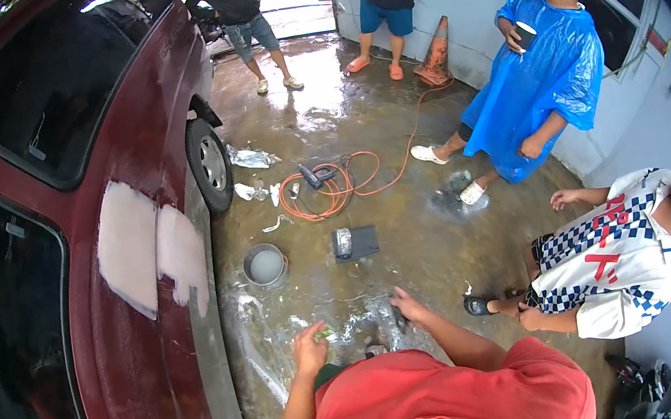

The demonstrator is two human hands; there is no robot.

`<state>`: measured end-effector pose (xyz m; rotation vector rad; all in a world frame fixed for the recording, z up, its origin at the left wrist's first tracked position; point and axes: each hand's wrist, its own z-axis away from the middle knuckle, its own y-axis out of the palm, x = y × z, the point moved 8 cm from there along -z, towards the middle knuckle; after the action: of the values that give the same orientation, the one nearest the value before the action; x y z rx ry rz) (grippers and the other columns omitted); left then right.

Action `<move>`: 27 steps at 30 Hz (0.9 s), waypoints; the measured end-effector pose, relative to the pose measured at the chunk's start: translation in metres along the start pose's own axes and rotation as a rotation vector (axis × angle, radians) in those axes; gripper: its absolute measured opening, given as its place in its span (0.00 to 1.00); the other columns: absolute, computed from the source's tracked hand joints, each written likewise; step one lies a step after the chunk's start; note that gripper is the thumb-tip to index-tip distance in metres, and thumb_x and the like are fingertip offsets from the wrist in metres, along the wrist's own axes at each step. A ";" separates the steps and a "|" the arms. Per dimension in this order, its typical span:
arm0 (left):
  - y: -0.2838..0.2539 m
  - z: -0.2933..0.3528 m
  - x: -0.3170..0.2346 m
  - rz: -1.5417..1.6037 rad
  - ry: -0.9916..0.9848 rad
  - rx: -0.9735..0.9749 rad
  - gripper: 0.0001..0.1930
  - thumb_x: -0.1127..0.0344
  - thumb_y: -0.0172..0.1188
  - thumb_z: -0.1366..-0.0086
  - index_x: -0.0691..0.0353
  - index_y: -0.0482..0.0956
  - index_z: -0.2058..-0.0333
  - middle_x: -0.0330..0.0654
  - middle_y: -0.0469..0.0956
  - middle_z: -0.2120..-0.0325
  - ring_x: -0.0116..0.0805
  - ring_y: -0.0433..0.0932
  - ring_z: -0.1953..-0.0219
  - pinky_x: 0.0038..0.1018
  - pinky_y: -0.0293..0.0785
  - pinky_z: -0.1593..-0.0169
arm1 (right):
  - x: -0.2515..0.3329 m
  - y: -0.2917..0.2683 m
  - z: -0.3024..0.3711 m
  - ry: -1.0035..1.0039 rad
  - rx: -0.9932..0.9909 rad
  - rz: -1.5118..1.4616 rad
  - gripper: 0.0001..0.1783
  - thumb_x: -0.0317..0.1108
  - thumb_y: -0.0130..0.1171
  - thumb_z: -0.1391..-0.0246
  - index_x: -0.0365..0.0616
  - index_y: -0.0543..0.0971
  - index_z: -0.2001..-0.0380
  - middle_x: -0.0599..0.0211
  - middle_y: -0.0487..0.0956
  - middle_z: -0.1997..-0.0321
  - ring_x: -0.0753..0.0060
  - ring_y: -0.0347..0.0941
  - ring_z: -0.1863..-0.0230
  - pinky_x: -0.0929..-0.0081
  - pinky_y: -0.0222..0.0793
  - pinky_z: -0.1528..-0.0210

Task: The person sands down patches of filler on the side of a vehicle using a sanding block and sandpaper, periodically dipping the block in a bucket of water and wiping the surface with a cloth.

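My left hand [310, 349] is closed, its fingertips pinched at a small yellow-green thing [325, 333] whose kind is hard to make out. To its right, my right hand [411, 306] curls around a small dark grey piece [399, 317], mostly hidden by the fingers. Both hands are in front of my red shirt, above the wet floor [348, 298]. Left of them stands the maroon van [175, 352], with pale filler patches [128, 247] on its side panel. Ahead of my left hand a metal bucket [265, 266] holds cloudy liquid.
A dark case [356, 243] lies ahead, with a coiled orange cable [324, 198] and a power tool [315, 175] beyond it. Crumpled plastic [253, 157] lies by the van's wheel [210, 165]. Several people stand around, one in a blue poncho [544, 77]. A traffic cone [435, 54] leans near the wall.
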<state>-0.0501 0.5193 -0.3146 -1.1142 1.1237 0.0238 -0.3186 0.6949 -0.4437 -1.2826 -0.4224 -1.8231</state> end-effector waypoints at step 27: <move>-0.169 -0.021 0.153 0.470 -0.240 0.120 0.20 0.53 0.61 0.38 0.70 0.81 0.67 0.52 0.78 0.66 0.46 0.77 0.61 0.34 0.69 0.53 | 0.207 0.302 0.041 0.006 0.237 0.043 0.37 0.46 0.59 0.40 0.40 0.61 0.34 0.48 0.66 0.35 0.57 0.64 0.36 0.66 0.59 0.36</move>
<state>0.0983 0.3453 -0.3069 -0.7008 1.1306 0.4417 -0.0799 0.4537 -0.2991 -1.1145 -0.5845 -1.6851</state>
